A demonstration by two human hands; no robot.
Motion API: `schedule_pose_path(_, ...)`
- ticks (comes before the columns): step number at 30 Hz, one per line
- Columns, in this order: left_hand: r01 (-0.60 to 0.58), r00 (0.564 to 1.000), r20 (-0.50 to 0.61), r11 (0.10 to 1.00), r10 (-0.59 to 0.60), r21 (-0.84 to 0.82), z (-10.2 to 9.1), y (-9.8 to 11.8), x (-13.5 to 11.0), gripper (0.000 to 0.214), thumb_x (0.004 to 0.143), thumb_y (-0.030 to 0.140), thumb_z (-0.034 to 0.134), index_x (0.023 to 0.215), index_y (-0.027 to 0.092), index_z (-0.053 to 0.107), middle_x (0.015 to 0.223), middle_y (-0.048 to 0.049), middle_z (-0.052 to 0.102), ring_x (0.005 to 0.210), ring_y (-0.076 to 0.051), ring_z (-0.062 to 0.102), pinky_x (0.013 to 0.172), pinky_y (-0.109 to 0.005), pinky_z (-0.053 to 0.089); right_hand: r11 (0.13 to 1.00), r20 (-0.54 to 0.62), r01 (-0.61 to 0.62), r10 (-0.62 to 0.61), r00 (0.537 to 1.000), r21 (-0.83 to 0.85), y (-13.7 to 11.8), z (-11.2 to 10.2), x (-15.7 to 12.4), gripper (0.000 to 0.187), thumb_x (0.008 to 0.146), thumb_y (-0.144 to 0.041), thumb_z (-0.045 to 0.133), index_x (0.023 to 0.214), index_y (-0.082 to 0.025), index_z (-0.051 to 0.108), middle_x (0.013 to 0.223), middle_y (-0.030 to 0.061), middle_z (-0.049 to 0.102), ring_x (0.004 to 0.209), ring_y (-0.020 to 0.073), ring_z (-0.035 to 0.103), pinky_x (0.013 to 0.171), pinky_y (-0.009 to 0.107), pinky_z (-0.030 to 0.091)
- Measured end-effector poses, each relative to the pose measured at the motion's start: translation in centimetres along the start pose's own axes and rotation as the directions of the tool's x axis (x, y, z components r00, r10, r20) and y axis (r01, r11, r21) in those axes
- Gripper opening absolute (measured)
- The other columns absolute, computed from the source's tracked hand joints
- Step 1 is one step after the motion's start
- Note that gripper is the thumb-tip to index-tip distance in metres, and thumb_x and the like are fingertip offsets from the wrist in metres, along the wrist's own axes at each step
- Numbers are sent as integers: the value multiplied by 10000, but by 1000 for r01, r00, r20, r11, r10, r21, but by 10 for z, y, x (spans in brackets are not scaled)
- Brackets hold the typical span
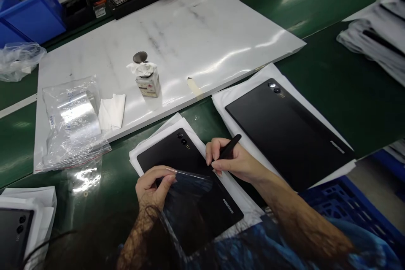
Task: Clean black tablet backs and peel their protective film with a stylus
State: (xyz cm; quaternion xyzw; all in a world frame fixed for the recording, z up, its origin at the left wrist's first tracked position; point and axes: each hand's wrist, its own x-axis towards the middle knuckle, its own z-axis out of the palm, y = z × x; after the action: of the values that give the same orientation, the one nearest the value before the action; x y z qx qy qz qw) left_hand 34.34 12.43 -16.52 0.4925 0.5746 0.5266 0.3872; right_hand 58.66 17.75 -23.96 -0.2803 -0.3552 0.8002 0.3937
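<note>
Two hands shared the work, and we kept the film lifted clear of the surface: our left hand (152, 190) pinched the edge of a thin clear plastic film (190, 181), fingers together against the thumb, while our right hand (236, 163) clamped its fingers on a slim black pen-like tool (230, 147). Beneath lay a matte black rectangular tablet (167, 155), on white paper (236, 179), on a green workbench (110, 206).

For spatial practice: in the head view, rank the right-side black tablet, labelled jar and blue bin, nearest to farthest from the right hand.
1. Black tablet, beside the right hand.
2. Labelled jar, on marble slab, ahead.
3. Blue bin, far upper left.
</note>
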Motion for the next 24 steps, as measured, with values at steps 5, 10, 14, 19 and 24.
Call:
schedule_pose_path(5,-3,1000,-13,1000,3,-5,1,-1,0,72,708,205,676,652,228,714,655,2,735,611,-190,668,551,-284,547,999,18,15,-15,1000,29,-1,4,-2,380,808,-317,1067,788,-225,698,766,-9,757,551,114,633,415,194,538)
schedule_pose_path(10,1,1000,-23,1000,-1,-4,1,-2,0,81,708,216,676,636,223,713,646,0,733,590,-190,664,558,-296,546,998,7,44,-44,999,36,-7,6,-4,379,832,-315,1053,794,-235,685,789,-18,754,570,112,644,425,188,533)
schedule_pose_path(14,6,1000,-23,1000,-6,-4,1,-1,0,73,705,225,676,642,226,715,648,-4,734,578,-190,662,536,-293,544,997,2,66,-66,998,32,-3,3,-2,425,814,-354,1066,780,-236,659,789,-20,744,551,104,618,415,190,522)
schedule_pose_path(19,2,1000,-30,1000,-3,-4,2,0,0,82,706,230,676,633,229,714,631,4,731,620,-198,668,566,-294,546,999,18,26,-26,999,29,7,-1,-1,382,819,-323,1050,798,-233,679,787,-14,745,562,117,627,413,203,539)
schedule_pose_path(24,-3,999,-43,1000,3,5,2,0,1,83,699,238,682,622,225,711,619,5,731,622,-205,674,567,-300,547,999,3,15,-15,1000,32,1,5,-1,388,809,-316,1052,781,-242,673,752,-16,731,554,128,620,379,195,501)
